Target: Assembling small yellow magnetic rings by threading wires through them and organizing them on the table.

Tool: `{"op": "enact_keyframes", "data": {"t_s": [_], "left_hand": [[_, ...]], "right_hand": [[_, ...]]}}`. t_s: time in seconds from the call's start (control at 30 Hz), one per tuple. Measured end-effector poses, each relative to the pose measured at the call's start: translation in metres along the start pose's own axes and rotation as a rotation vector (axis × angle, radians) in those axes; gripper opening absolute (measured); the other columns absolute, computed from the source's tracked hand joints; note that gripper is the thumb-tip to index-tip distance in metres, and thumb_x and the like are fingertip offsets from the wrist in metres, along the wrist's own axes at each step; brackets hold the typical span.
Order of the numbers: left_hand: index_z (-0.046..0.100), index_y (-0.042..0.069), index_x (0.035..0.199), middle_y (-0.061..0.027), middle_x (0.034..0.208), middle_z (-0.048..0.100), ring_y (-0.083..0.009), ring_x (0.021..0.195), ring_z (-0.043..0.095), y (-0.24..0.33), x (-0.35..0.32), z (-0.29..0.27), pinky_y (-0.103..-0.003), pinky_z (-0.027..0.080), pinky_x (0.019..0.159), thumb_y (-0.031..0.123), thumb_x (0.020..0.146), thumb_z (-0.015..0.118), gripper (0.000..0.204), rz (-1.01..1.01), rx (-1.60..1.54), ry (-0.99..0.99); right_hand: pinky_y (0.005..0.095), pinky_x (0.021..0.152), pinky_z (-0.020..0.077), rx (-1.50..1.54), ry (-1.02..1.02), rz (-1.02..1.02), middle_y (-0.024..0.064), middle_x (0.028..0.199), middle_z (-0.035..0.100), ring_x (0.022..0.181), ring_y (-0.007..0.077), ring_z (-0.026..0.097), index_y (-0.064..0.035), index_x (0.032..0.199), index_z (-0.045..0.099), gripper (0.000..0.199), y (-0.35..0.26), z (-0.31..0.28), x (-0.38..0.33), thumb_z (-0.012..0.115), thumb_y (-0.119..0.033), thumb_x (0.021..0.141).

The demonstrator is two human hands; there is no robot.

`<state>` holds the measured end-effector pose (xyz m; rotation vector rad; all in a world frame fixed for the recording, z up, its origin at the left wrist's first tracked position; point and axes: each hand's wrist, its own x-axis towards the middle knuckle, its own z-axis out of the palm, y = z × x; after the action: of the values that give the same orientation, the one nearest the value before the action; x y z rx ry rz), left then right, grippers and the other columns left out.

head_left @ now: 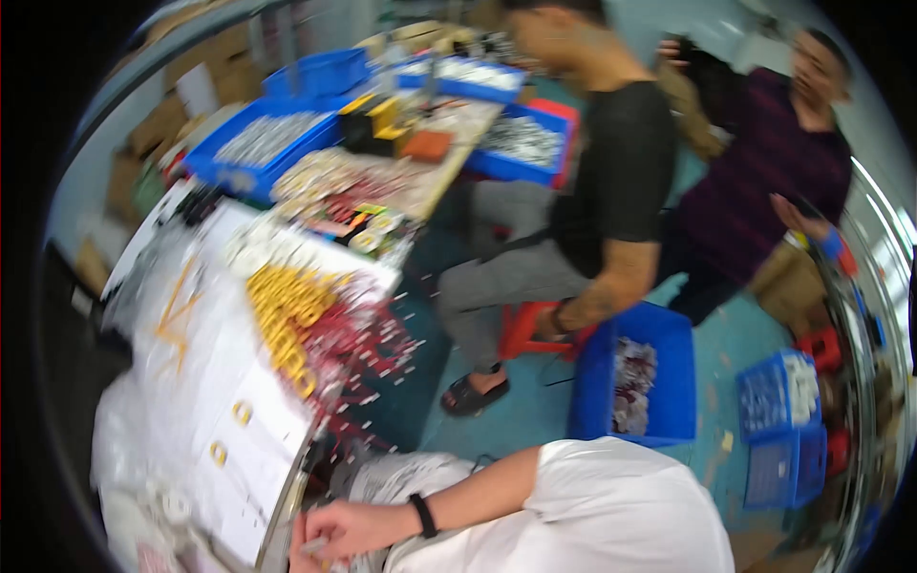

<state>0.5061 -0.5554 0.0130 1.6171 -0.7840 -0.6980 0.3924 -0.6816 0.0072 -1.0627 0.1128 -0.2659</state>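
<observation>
Small pale piece (313, 546) — at table edge (294, 468), seemingly pinched in right hand (361, 529), fingers narrow; left hand (299, 556) mostly cut off, can't tell — two yellow rings (242, 413) apart, yellow pieces (287, 310), red leads (349, 353) heaped beyond; finished share unclear

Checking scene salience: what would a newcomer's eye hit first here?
The heap of yellow pieces on the white table at left, with dark red wires fanning past the table's right edge. Next, the open blue bin right of centre, beside a co-worker in a dark T-shirt. At the bottom, the person's right hand, with a black wristband, pinches a small pale piece.
</observation>
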Motion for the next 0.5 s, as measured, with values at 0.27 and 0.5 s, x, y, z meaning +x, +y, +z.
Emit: {"op": "enact_keyframes", "data": {"t_s": [0.27,0.5], "left_hand": [[0.037,-0.009,0.148,-0.0291,0.136,0.056,-0.0294,0.107,0.066,0.014,0.036,0.016,-0.037,0.051,0.090,0.083,0.080,0.054,0.115,0.324,0.030,-0.229],[0.059,-0.017,0.113,-0.0314,0.099,0.066,-0.0350,0.076,0.068,-0.023,0.050,-0.045,-0.039,0.058,0.063,0.058,0.103,0.036,0.079,0.632,-0.118,0.461]], "right_hand": [[0.0206,0.057,0.0480,-0.156,0.027,0.066,0.0009,0.081,0.064,0.064,0.0050,0.060,0.0000,0.105,0.059,0.017,-0.059,-0.053,-0.023,0.065,-0.015,0.098],[0.0237,0.074,0.0541,-0.300,0.506,-0.001,0.0023,0.097,0.070,0.087,0.0070,0.066,-0.0003,0.112,0.064,0.019,-0.155,-0.149,-0.069,0.068,-0.009,0.095]]}}
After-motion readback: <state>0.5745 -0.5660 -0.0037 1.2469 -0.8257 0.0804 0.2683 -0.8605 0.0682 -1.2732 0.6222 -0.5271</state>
